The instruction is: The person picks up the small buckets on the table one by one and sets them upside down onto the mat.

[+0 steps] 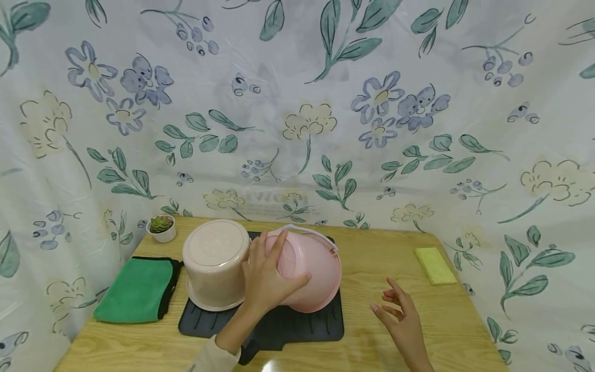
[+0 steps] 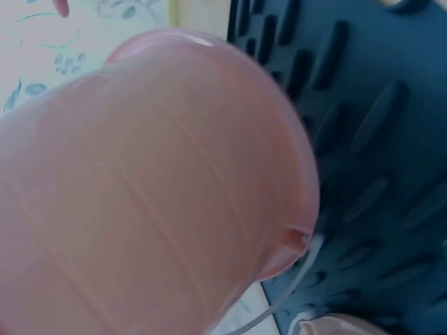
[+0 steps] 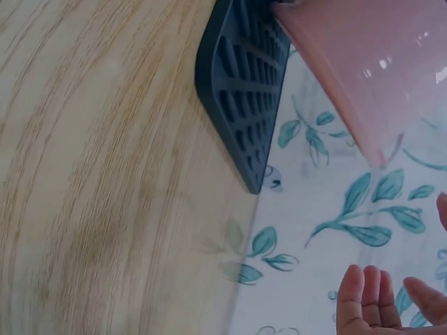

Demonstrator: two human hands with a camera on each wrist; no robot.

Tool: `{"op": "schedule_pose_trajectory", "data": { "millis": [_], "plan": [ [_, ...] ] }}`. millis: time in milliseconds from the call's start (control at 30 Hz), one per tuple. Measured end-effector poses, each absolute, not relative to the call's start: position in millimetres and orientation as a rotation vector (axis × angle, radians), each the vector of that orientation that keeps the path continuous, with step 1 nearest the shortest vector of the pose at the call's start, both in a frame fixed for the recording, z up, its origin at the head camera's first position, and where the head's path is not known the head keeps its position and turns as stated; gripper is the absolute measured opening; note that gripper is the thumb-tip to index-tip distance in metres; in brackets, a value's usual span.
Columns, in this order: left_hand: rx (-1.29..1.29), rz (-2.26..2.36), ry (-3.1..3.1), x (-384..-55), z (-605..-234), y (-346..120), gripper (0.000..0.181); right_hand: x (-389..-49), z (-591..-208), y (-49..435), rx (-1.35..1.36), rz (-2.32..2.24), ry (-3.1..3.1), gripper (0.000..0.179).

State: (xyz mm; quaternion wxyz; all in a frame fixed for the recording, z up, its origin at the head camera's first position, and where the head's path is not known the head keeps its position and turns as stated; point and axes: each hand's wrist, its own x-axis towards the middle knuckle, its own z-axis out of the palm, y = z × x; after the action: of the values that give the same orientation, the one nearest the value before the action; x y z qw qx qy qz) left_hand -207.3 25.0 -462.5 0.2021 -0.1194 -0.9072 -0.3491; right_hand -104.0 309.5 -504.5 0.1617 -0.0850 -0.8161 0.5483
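Note:
My left hand point(image 1: 269, 279) grips a pink bucket point(image 1: 318, 271) by its base end, fingers over the bottom and thumb along the side. The bucket leans with its mouth toward the lower right, above a dark ribbed drying mat point(image 1: 307, 325). Its thin white handle point(image 1: 297, 227) lies along the far side; in the left wrist view the bucket wall point(image 2: 160, 174) fills much of the picture. To the right, my right hand point(image 1: 402, 323) hovers apart from the bucket, fingers loosely bent and holding nothing. A cream-coloured tub point(image 1: 216, 263) stands upside down on the mat's left part.
A folded green cloth point(image 1: 135, 289) with black edging lies left of the mat. Behind it stands a small potted succulent point(image 1: 161, 227). A yellow cloth point(image 1: 435, 266) lies at the right of the wooden table point(image 1: 376, 253). A floral curtain point(image 1: 297, 103) hangs behind.

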Motion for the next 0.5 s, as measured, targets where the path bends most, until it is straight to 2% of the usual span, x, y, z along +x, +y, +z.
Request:
{"op": "schedule_pose_trajectory", "data": {
  "millis": [300, 500],
  "plan": [
    [-0.356, -0.690, -2.801, -227.7, -449.6, 53.1, 0.104, -99.1, -503.8, 315.0, -0.277, 1.593, -2.339, 0.072],
    [-0.404, -0.662, -2.830, -232.7, -450.2, 65.0, 0.102, -97.4, -506.4, 315.7, -0.308, 1.596, -2.359, 0.074]
  ]
}}
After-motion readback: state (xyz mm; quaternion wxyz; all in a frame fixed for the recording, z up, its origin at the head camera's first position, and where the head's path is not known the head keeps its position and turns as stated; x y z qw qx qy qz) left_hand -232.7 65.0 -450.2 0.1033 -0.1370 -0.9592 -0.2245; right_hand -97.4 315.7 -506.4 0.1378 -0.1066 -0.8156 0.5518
